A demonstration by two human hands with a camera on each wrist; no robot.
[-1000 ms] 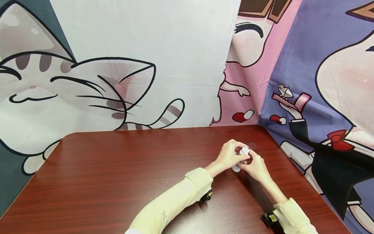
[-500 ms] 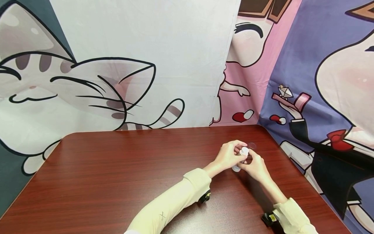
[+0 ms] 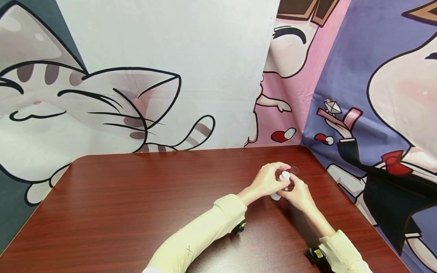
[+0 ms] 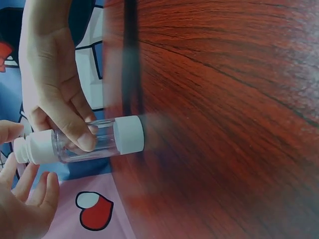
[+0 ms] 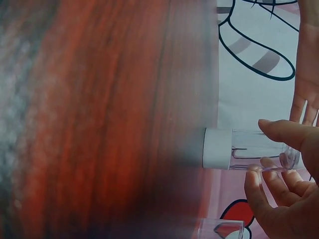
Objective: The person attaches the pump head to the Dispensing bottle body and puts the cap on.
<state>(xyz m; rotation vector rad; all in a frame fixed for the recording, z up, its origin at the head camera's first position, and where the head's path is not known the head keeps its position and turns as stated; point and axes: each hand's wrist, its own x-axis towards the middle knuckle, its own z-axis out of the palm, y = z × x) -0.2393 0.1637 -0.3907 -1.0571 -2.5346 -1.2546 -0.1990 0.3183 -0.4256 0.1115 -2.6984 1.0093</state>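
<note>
A small clear bottle with a white base and a stepped white top stands upright on the table. My right hand holds its clear body between thumb and fingers. Around the white top are the thumb and fingers of my left hand, its thumb beside the bottle. In the right wrist view, a thin tube shows inside the bottle, and my right hand hides part of the upper end. Just behind the hands, a clear cap sits on the table.
The wood-grain table has rounded far corners. Behind it hangs a cartoon-printed cloth, close to the table's far and right edges. Both wrists carry black cameras under rolled pale sleeves.
My left fingers shift slightly around the white top, and the left forearm moves a little to the left. The right hand and bottle stay in nearly the same place.
</note>
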